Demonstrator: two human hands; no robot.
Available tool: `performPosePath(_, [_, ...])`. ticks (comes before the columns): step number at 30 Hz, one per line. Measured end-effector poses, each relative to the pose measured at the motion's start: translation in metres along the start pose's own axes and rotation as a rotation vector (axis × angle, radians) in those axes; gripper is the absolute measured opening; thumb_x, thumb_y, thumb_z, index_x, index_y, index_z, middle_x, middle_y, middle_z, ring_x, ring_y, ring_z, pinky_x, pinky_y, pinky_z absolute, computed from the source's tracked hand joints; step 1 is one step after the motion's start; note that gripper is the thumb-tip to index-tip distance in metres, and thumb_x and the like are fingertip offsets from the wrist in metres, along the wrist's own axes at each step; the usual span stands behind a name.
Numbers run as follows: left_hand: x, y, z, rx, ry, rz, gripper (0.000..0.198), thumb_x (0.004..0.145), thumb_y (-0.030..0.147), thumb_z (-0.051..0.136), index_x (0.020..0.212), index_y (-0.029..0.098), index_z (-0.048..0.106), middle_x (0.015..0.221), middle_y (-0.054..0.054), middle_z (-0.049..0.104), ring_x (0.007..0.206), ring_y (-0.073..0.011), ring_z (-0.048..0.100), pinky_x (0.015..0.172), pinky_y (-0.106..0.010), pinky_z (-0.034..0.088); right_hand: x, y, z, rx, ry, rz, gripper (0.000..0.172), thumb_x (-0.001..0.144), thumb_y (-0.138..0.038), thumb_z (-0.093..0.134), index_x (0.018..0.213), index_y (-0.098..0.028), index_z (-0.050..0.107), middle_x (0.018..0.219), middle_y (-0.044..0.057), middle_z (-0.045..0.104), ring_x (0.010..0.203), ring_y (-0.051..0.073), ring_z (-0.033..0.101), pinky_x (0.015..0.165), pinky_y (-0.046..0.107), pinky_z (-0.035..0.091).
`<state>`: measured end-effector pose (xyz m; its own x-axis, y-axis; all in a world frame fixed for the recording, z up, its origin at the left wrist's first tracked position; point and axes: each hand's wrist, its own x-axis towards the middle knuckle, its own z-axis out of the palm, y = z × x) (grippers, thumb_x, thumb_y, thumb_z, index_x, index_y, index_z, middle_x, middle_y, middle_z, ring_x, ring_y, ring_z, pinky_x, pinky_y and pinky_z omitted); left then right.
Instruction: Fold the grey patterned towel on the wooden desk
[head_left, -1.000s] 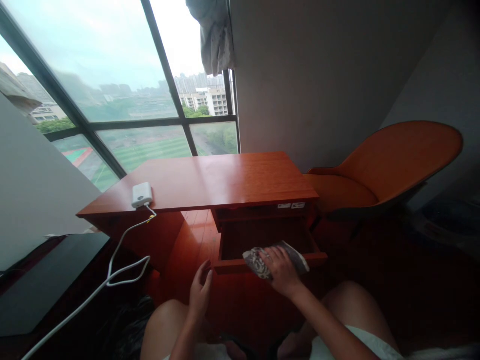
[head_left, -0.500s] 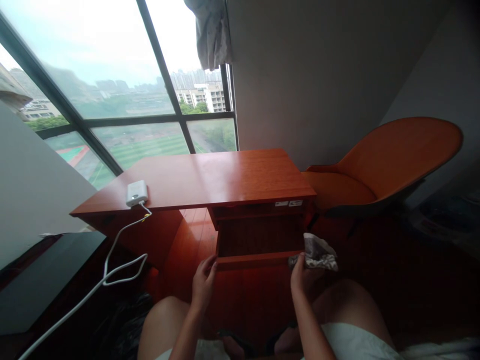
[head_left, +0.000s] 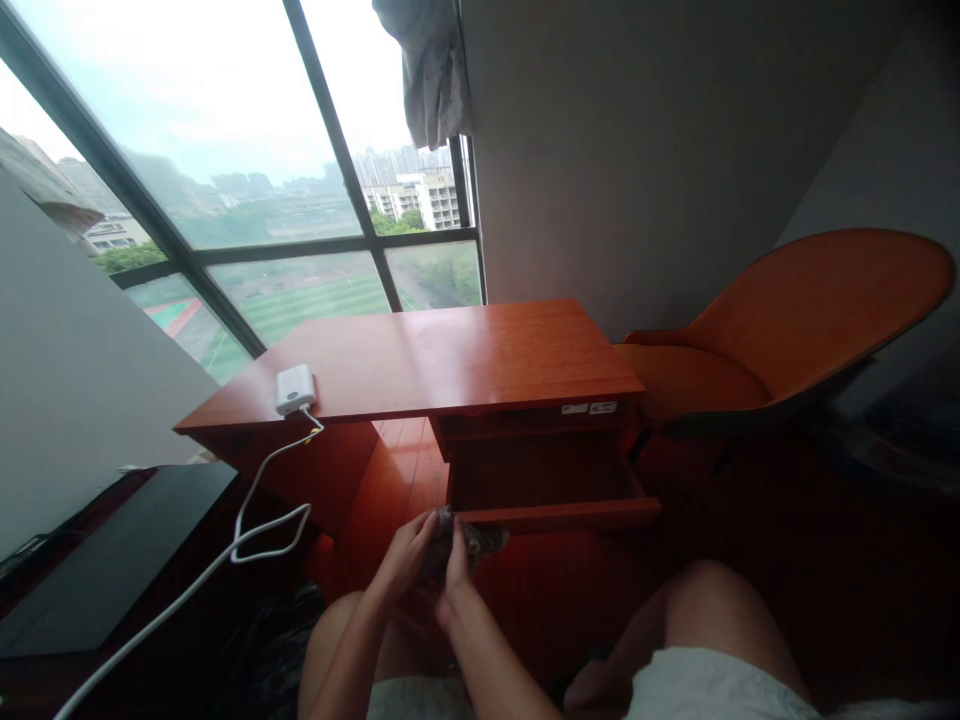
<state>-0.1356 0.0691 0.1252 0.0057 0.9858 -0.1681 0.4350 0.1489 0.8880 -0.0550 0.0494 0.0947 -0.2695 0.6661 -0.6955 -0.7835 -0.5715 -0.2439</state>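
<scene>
A crumpled grey patterned cloth (head_left: 486, 541) hangs between my two hands, just in front of the left end of the pulled-out drawer (head_left: 570, 516). My left hand (head_left: 409, 545) has its fingers closed on the cloth's left part. Close beside it, my right hand (head_left: 456, 560) grips the same cloth with the thumb on top. Part of the cloth is hidden behind the fingers. The drawer belongs to a reddish wooden desk (head_left: 465, 355), and its inside looks dark, with no objects visible in it.
A white device (head_left: 295, 388) with a white cable (head_left: 187, 590) sits on the desk's left part. An orange chair (head_left: 817, 320) is at the right. Dark furniture (head_left: 127, 560) stands at the left, beside a black plastic bag (head_left: 274, 640). Windows are behind the desk.
My right hand has moved left with the cloth, from the drawer's right end to its left end. My left hand now holds the cloth too. The view has shifted slightly.
</scene>
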Motion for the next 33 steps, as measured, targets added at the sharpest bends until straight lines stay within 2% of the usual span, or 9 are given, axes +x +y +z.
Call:
performPosePath(3, [0.001, 0.004, -0.003, 0.033, -0.009, -0.013, 0.05, 0.085, 0.055, 0.044, 0.1, 0.014, 0.07, 0.1, -0.007, 0.075, 0.098, -0.0258, 0.066, 0.088, -0.032, 0.049, -0.004, 0.007, 0.012, 0.052, -0.125, 0.172, 0.069, 0.069, -0.074, 0.042, 0.101, -0.016, 0.064, 0.082, 0.01, 0.075, 0.084, 0.025, 0.067, 0.063, 0.039, 0.054])
performPosePath(6, [0.001, 0.009, -0.004, 0.073, -0.038, 0.008, 0.05, 0.085, 0.055, 0.043, 0.099, 0.015, 0.07, 0.097, -0.006, 0.075, 0.095, -0.0249, 0.067, 0.083, -0.029, 0.05, -0.008, -0.006, 0.001, 0.1, -0.117, 0.094, 0.061, 0.073, -0.068, 0.043, 0.104, -0.02, 0.063, 0.087, 0.007, 0.075, 0.083, 0.022, 0.067, 0.066, 0.038, 0.053])
performPosePath(10, [-0.001, 0.01, -0.002, 0.112, 0.004, 0.051, 0.046, 0.085, 0.053, 0.046, 0.102, 0.017, 0.069, 0.103, -0.006, 0.074, 0.099, -0.0243, 0.066, 0.088, -0.03, 0.048, -0.011, -0.029, -0.034, 0.14, -0.136, -0.023, 0.048, 0.074, -0.058, 0.051, 0.099, -0.019, 0.064, 0.088, 0.006, 0.076, 0.079, 0.02, 0.068, 0.07, 0.036, 0.053])
performPosePath(15, [-0.002, -0.003, 0.003, 0.102, 0.036, 0.101, 0.042, 0.084, 0.048, 0.048, 0.108, 0.019, 0.067, 0.113, -0.007, 0.072, 0.109, -0.0241, 0.063, 0.094, -0.033, 0.048, -0.003, -0.07, -0.087, 0.284, 0.12, -0.243, 0.019, 0.074, -0.035, 0.049, 0.082, -0.023, 0.062, 0.071, -0.001, 0.074, 0.07, 0.018, 0.067, 0.072, 0.035, 0.052])
performPosePath(21, [0.001, -0.034, 0.014, 0.018, 0.118, 0.132, 0.044, 0.081, 0.042, 0.055, 0.117, 0.018, 0.063, 0.116, -0.008, 0.07, 0.11, -0.0244, 0.064, 0.099, -0.038, 0.048, -0.01, -0.161, -0.158, 0.31, 0.348, -0.468, 0.014, 0.072, -0.029, 0.045, 0.075, -0.025, 0.059, 0.06, -0.005, 0.069, 0.063, 0.018, 0.062, 0.071, 0.038, 0.051])
performPosePath(24, [0.001, -0.039, 0.018, -0.011, 0.134, 0.125, 0.044, 0.081, 0.04, 0.055, 0.118, 0.018, 0.062, 0.118, -0.009, 0.069, 0.111, -0.0244, 0.063, 0.1, -0.04, 0.047, -0.029, -0.205, -0.182, 0.233, 0.378, -0.583, 0.023, 0.074, -0.036, 0.047, 0.082, -0.023, 0.064, 0.079, 0.002, 0.073, 0.075, 0.022, 0.065, 0.077, 0.046, 0.051])
performPosePath(27, [0.0, -0.036, 0.018, -0.005, 0.13, 0.118, 0.045, 0.082, 0.039, 0.053, 0.119, 0.016, 0.062, 0.12, -0.01, 0.068, 0.113, -0.0243, 0.062, 0.102, -0.04, 0.046, -0.05, -0.231, -0.192, 0.042, 0.379, -0.757, 0.036, 0.078, -0.046, 0.052, 0.1, -0.02, 0.064, 0.11, 0.009, 0.068, 0.099, 0.023, 0.062, 0.089, 0.05, 0.048])
performPosePath(30, [0.0, -0.033, 0.018, 0.01, 0.13, 0.127, 0.045, 0.081, 0.038, 0.053, 0.12, 0.016, 0.062, 0.122, -0.01, 0.067, 0.115, -0.0244, 0.061, 0.104, -0.041, 0.044, -0.063, -0.24, -0.193, -0.003, 0.396, -0.826, 0.041, 0.082, -0.048, 0.051, 0.111, -0.022, 0.059, 0.123, 0.01, 0.06, 0.109, 0.022, 0.057, 0.094, 0.05, 0.047])
performPosePath(33, [0.001, -0.036, 0.017, 0.012, 0.132, 0.129, 0.046, 0.081, 0.038, 0.053, 0.121, 0.016, 0.062, 0.123, -0.01, 0.067, 0.115, -0.0251, 0.061, 0.104, -0.042, 0.044, -0.063, -0.234, -0.189, -0.002, 0.416, -0.846, 0.041, 0.083, -0.047, 0.051, 0.113, -0.021, 0.057, 0.122, 0.009, 0.06, 0.108, 0.022, 0.057, 0.091, 0.048, 0.05])
